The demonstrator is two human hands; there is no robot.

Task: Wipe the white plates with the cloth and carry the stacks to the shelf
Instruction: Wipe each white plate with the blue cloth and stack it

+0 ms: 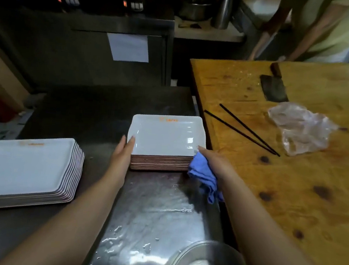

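A stack of white rectangular plates (165,138) with brown undersides rests on the wet steel counter (154,211) at centre. My left hand (123,155) presses flat against the stack's left side, fingers straight. My right hand (215,161) touches the stack's right front corner while holding a crumpled blue cloth (204,177), which hangs down beside the plates. A second, larger stack of white plates (25,168) sits on the counter at the left, apart from both hands.
A wooden table (302,185) borders the counter on the right, carrying a cleaver (273,88), two black chopsticks (243,130) and a clear plastic bag (300,126). A metal bowl (204,264) sits near the front. Another person (317,28) leans at the back right.
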